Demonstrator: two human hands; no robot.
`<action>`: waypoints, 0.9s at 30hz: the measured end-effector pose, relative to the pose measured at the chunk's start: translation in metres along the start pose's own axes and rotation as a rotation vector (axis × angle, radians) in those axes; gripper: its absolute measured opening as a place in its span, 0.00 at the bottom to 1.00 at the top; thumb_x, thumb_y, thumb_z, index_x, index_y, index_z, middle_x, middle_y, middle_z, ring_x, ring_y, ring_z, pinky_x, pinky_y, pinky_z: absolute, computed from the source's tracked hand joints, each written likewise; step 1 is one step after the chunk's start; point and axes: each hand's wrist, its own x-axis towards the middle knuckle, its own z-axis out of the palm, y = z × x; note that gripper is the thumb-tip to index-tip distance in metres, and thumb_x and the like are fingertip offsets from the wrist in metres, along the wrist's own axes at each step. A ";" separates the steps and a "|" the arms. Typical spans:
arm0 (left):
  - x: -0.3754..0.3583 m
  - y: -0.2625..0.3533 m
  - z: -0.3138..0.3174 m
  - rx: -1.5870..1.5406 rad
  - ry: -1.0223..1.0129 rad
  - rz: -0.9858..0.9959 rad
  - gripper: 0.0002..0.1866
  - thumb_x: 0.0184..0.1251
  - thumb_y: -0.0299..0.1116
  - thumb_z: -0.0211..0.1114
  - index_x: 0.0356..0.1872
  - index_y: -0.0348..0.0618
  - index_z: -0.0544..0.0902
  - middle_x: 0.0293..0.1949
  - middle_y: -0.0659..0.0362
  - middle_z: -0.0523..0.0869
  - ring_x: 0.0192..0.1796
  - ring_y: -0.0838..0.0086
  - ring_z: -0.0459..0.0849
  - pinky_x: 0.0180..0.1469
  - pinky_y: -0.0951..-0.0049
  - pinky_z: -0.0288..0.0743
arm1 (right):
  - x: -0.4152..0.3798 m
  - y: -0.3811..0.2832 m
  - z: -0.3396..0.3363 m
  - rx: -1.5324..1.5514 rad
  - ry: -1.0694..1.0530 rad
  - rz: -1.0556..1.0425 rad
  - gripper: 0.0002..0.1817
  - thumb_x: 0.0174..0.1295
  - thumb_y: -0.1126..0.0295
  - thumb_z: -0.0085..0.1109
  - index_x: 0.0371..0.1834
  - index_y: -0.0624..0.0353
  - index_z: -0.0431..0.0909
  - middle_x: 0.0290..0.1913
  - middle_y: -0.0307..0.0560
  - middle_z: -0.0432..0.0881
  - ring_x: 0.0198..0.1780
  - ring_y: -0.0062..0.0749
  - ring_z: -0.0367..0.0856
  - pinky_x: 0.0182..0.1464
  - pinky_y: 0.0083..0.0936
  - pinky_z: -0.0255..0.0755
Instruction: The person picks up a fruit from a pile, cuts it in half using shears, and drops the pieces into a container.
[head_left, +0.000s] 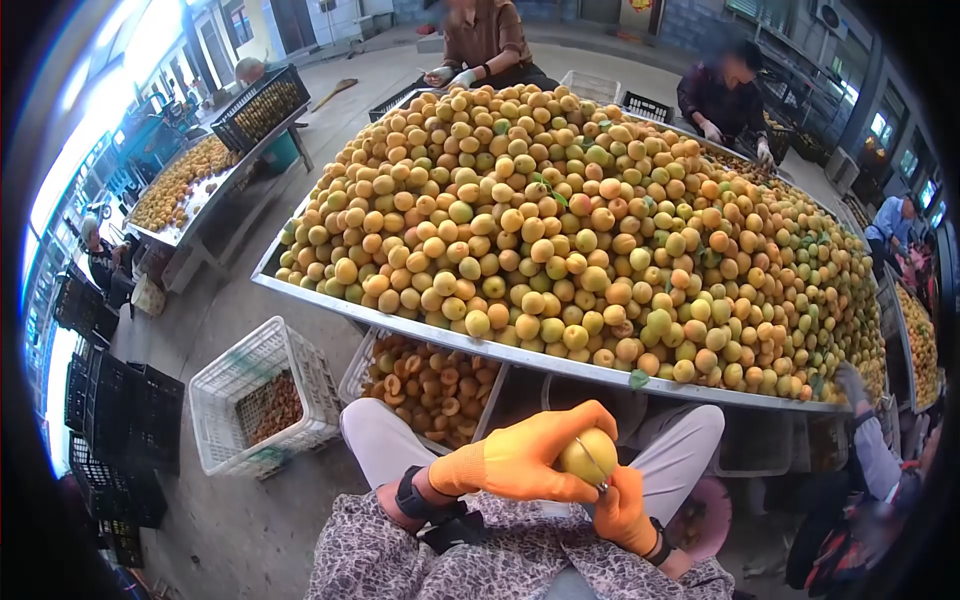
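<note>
My left hand [525, 457], in an orange glove, is wrapped round a yellow-green apricot [588, 456] above my lap. Close beside it, my right hand [622, 512], also gloved in orange, is closed at the fruit's lower right side on a small metal tool [602, 486]. A thin metal edge lies across the front of the apricot. Beyond my hands a large heap of apricots [540, 230] fills a metal-edged table [450, 343]. Below the table's near edge stands a crate of halved apricots [425, 385].
A white crate [222, 425] with brown pits [270, 408] stands at the left, with black crates [125, 405] beyond. Two people work across the table; a gloved hand [853, 385] reaches its right edge. A pink basin [708, 515] is at my lower right.
</note>
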 end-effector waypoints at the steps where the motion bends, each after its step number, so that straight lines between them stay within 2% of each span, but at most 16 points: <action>1: 0.002 -0.002 -0.002 0.052 -0.037 0.064 0.33 0.53 0.35 0.77 0.59 0.39 0.71 0.45 0.57 0.81 0.47 0.74 0.81 0.49 0.72 0.76 | 0.000 0.001 0.004 0.001 0.069 -0.032 0.28 0.72 0.45 0.42 0.34 0.62 0.74 0.19 0.50 0.72 0.18 0.47 0.72 0.22 0.34 0.63; 2: 0.003 -0.005 0.001 0.055 -0.038 0.068 0.33 0.53 0.35 0.77 0.59 0.39 0.71 0.45 0.57 0.81 0.47 0.74 0.81 0.49 0.72 0.76 | -0.001 -0.003 0.001 0.101 0.030 0.009 0.28 0.72 0.45 0.41 0.38 0.62 0.76 0.25 0.48 0.78 0.24 0.44 0.78 0.27 0.32 0.69; 4: 0.003 -0.013 0.016 -0.638 -0.058 0.156 0.40 0.51 0.43 0.80 0.62 0.37 0.70 0.51 0.54 0.81 0.54 0.70 0.80 0.57 0.69 0.73 | 0.010 -0.015 0.005 0.062 0.129 -0.065 0.29 0.71 0.44 0.42 0.41 0.62 0.77 0.30 0.49 0.80 0.30 0.44 0.81 0.33 0.32 0.72; 5: 0.005 -0.016 0.022 -0.696 -0.055 0.137 0.46 0.47 0.49 0.81 0.64 0.35 0.69 0.55 0.52 0.80 0.58 0.67 0.79 0.62 0.67 0.71 | 0.015 -0.018 0.006 0.027 0.225 -0.136 0.29 0.71 0.43 0.42 0.44 0.61 0.78 0.36 0.49 0.82 0.36 0.43 0.83 0.38 0.31 0.75; 6: 0.007 -0.017 0.028 -0.704 -0.024 0.198 0.43 0.51 0.47 0.79 0.64 0.36 0.69 0.52 0.54 0.81 0.57 0.69 0.79 0.61 0.67 0.72 | 0.011 -0.017 0.003 0.044 0.176 -0.089 0.29 0.71 0.44 0.43 0.49 0.60 0.79 0.46 0.52 0.82 0.47 0.44 0.83 0.48 0.33 0.76; 8: 0.007 -0.016 0.034 -0.716 0.006 0.264 0.39 0.55 0.44 0.77 0.64 0.37 0.68 0.49 0.55 0.82 0.55 0.71 0.79 0.59 0.67 0.72 | 0.003 -0.007 0.011 0.063 0.244 -0.085 0.28 0.71 0.45 0.43 0.48 0.61 0.79 0.47 0.52 0.82 0.47 0.43 0.83 0.47 0.33 0.76; 11: 0.003 -0.016 0.034 -0.609 0.055 0.270 0.39 0.55 0.44 0.77 0.64 0.38 0.69 0.49 0.54 0.82 0.54 0.68 0.80 0.59 0.66 0.72 | 0.006 -0.013 0.015 0.132 0.318 -0.072 0.29 0.72 0.46 0.44 0.47 0.64 0.79 0.42 0.52 0.84 0.43 0.40 0.84 0.43 0.32 0.76; 13: 0.004 -0.013 0.020 -0.177 0.120 0.328 0.38 0.55 0.41 0.77 0.65 0.39 0.70 0.50 0.52 0.83 0.53 0.64 0.82 0.57 0.65 0.73 | 0.008 -0.014 0.008 0.119 0.176 -0.039 0.31 0.72 0.43 0.43 0.49 0.66 0.77 0.33 0.49 0.83 0.35 0.39 0.84 0.37 0.28 0.76; 16: 0.001 0.013 0.003 0.204 0.129 0.284 0.35 0.50 0.37 0.78 0.60 0.41 0.74 0.51 0.48 0.82 0.51 0.54 0.82 0.53 0.61 0.76 | 0.005 -0.015 0.003 0.184 0.079 0.110 0.38 0.66 0.33 0.43 0.48 0.63 0.75 0.40 0.47 0.81 0.41 0.31 0.81 0.40 0.28 0.74; 18: 0.003 0.023 -0.011 0.496 0.076 0.259 0.36 0.44 0.34 0.80 0.58 0.41 0.77 0.52 0.44 0.81 0.52 0.47 0.81 0.54 0.57 0.76 | 0.005 -0.006 -0.010 0.143 -0.027 0.155 0.38 0.66 0.32 0.41 0.46 0.63 0.76 0.37 0.47 0.81 0.38 0.31 0.81 0.38 0.27 0.73; 19: 0.009 0.020 -0.017 0.433 0.007 0.243 0.36 0.42 0.35 0.81 0.57 0.41 0.78 0.53 0.45 0.81 0.54 0.51 0.81 0.56 0.59 0.75 | 0.007 -0.002 -0.017 0.098 -0.134 0.189 0.39 0.66 0.31 0.39 0.43 0.63 0.77 0.34 0.46 0.80 0.35 0.31 0.80 0.35 0.26 0.72; 20: 0.014 0.010 -0.018 0.250 -0.039 0.254 0.38 0.42 0.36 0.82 0.58 0.40 0.77 0.54 0.47 0.81 0.56 0.54 0.80 0.58 0.60 0.73 | 0.010 0.000 -0.021 0.084 -0.134 0.075 0.31 0.72 0.44 0.41 0.45 0.65 0.79 0.35 0.50 0.84 0.34 0.39 0.83 0.37 0.27 0.75; 21: 0.021 0.003 -0.016 0.073 -0.088 0.267 0.40 0.42 0.37 0.83 0.59 0.39 0.76 0.54 0.48 0.81 0.58 0.58 0.80 0.61 0.61 0.72 | 0.012 -0.002 -0.018 0.082 -0.128 0.065 0.31 0.72 0.44 0.41 0.45 0.65 0.79 0.35 0.50 0.84 0.34 0.39 0.83 0.37 0.27 0.75; 23: 0.018 -0.007 0.011 -0.624 -0.077 0.167 0.44 0.43 0.42 0.84 0.63 0.35 0.73 0.56 0.51 0.81 0.61 0.64 0.78 0.65 0.62 0.69 | 0.016 -0.007 -0.005 0.178 0.148 -0.060 0.28 0.72 0.47 0.44 0.48 0.64 0.79 0.43 0.51 0.83 0.41 0.41 0.83 0.45 0.32 0.75; 24: 0.019 -0.003 0.022 -0.718 -0.062 0.241 0.44 0.53 0.46 0.78 0.66 0.34 0.68 0.54 0.52 0.82 0.58 0.67 0.79 0.63 0.66 0.71 | 0.019 -0.004 -0.003 0.045 0.238 -0.168 0.26 0.71 0.50 0.46 0.51 0.64 0.79 0.49 0.52 0.82 0.46 0.43 0.83 0.50 0.35 0.74; 27: 0.013 0.000 0.028 -0.715 0.040 0.195 0.43 0.53 0.49 0.77 0.66 0.33 0.71 0.56 0.50 0.82 0.61 0.64 0.79 0.72 0.56 0.60 | 0.024 -0.010 -0.007 0.092 0.204 -0.169 0.27 0.71 0.48 0.47 0.52 0.64 0.78 0.49 0.52 0.82 0.46 0.43 0.83 0.50 0.34 0.75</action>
